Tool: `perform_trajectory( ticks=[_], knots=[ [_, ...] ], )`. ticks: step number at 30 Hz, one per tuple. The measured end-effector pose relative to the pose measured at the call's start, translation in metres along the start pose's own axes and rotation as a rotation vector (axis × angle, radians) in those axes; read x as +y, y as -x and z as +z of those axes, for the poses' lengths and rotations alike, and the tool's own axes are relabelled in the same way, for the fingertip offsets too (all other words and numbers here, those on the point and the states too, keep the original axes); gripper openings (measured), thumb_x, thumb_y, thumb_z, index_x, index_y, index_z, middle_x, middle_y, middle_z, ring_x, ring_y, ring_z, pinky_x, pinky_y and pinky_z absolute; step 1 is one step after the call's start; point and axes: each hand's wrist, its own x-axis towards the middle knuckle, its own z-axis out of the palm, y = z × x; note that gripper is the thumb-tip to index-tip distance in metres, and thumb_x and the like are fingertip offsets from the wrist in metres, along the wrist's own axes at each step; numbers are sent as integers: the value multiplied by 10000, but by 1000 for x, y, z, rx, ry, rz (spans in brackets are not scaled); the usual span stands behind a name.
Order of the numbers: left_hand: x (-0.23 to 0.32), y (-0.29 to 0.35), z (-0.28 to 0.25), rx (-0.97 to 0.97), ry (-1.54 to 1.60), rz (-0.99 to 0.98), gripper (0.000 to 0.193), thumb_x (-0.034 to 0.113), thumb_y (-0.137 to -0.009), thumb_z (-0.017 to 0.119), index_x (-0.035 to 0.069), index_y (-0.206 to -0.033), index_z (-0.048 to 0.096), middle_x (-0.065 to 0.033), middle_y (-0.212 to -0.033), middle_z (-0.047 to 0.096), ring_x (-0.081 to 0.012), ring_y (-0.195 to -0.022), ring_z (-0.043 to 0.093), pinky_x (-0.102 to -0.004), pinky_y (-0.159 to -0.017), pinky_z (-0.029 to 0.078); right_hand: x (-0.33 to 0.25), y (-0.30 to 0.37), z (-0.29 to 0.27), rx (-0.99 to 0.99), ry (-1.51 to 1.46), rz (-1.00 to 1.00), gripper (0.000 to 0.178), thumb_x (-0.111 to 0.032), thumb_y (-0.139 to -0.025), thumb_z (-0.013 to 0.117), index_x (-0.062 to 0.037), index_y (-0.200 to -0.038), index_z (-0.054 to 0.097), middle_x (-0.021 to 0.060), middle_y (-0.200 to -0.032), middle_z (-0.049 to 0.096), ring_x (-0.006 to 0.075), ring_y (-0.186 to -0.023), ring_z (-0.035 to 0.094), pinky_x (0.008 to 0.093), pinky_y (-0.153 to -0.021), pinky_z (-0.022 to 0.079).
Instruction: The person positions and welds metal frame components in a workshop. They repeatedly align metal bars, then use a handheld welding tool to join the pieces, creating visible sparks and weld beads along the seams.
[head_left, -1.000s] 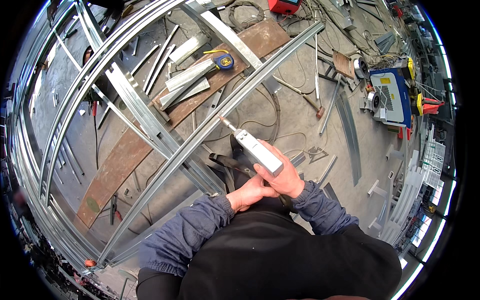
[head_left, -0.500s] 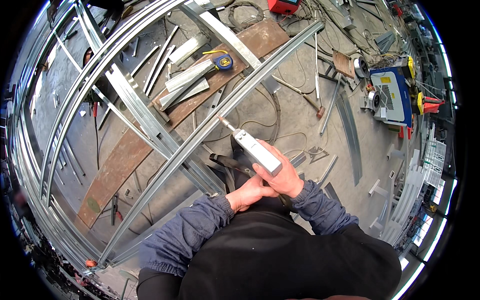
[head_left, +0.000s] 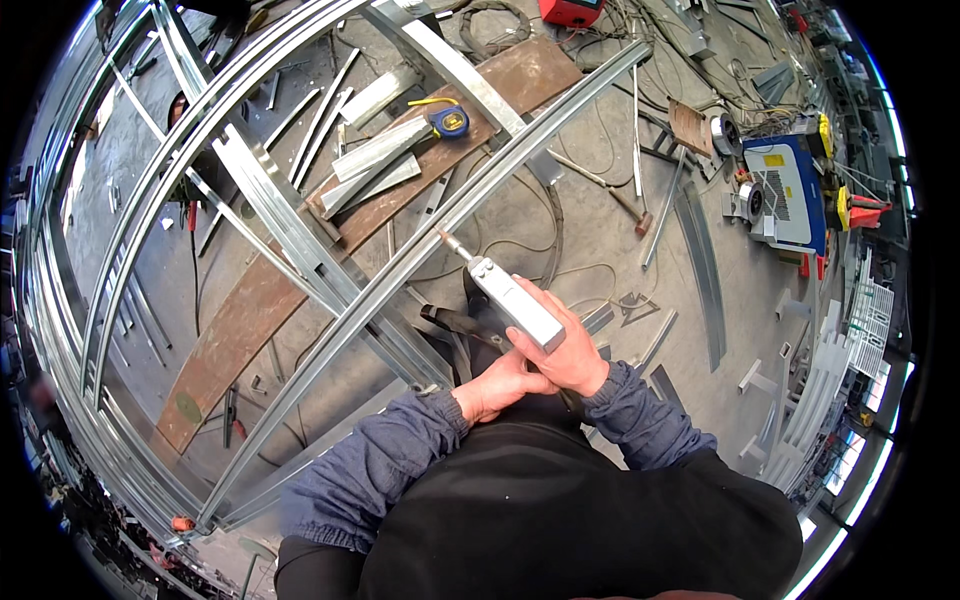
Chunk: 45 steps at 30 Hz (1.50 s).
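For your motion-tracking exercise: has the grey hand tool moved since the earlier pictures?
No. The grey hand tool in the right hand keeps its tip just short of the long metal channel, as before.

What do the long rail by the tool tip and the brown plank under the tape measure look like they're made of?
The long rail looks like bare galvanised or plain steel: pale grey, reflective, with folded edges. The brown plank is flat, matt and reddish brown, so it could be rusted steel plate or wood. The tool in the right hand has a silvery, metal-looking body.
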Motion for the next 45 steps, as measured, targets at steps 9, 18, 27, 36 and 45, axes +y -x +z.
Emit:
perform_trajectory(
  ticks=[9,18,27,36,45],
  knots=[
    [1,-1,-2,-13,-10,1,641,17,-861,748,5,-1461,523,-94,-1325,629,-193,-1215,617,-333,-1036,508,3,-1,1,-9,-17,12,703,-237,-965,757,-40,-1575,467,189,-1422,624,386,-1193,645,421,-1006,539],
    [0,-2,-3,-3,-17,6,619,30,-865,749,0,-1445,534,-89,-1313,631,-189,-1189,620,-329,-1021,510,3,-4,2,-12,-18,28,705,-236,-961,761,-48,-1575,470,193,-1392,631,389,-1171,653,429,-992,545],
    [5,1,-2,3,-1,-6,564,26,-867,740,3,-1399,555,-72,-1254,650,-170,-1143,626,-325,-996,512,6,-4,5,8,-20,-3,698,-238,-965,756,-52,-1575,473,200,-1402,630,397,-1178,659,431,-1002,546],
    [8,1,-2,3,-8,2,624,25,-862,745,3,-1442,517,-83,-1302,630,-181,-1177,618,-326,-1008,508,-1,-5,2,-34,-49,96,696,-225,-953,756,-39,-1565,481,202,-1430,627,365,-1270,648,411,-1064,518],
    [12,3,0,-9,-5,-19,682,35,-860,755,0,-1483,482,-99,-1345,611,-196,-1224,608,-338,-1037,507,3,-5,3,-28,-28,47,690,-265,-975,747,-64,-1573,467,196,-1423,623,391,-1237,645,434,-1031,537]
  ],
)
